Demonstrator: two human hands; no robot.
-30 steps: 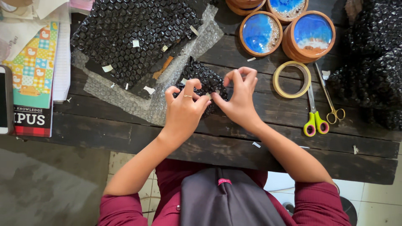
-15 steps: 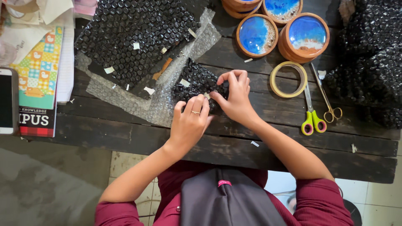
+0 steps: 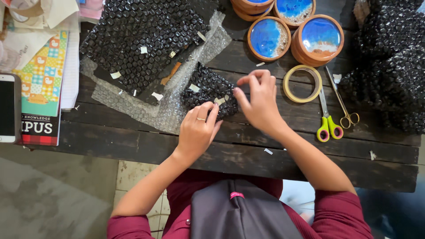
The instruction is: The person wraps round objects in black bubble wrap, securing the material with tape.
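A small parcel wrapped in black bubble wrap (image 3: 208, 88) lies on the dark wooden table (image 3: 248, 146), partly on a clear bubble-wrap sheet (image 3: 172, 108). My left hand (image 3: 198, 130) presses its fingertips flat on the parcel's near edge, beside a bit of pale tape. My right hand (image 3: 259, 99) rests against the parcel's right side, thumb and forefinger pinched together above it; what they pinch is too small to tell.
A larger black bubble-wrapped bundle (image 3: 141, 40) lies at the back left. Round wooden coasters with blue resin (image 3: 321, 37) stand at the back. A tape roll (image 3: 302, 83), green-handled scissors (image 3: 327, 119), small gold scissors (image 3: 345, 108), a phone (image 3: 9, 108) and books (image 3: 42, 84) surround them.
My left hand slid down and now lies flat on the parcel's near edge. My right hand lifted its fingers off the parcel and pinched them together. The view shifted slightly.
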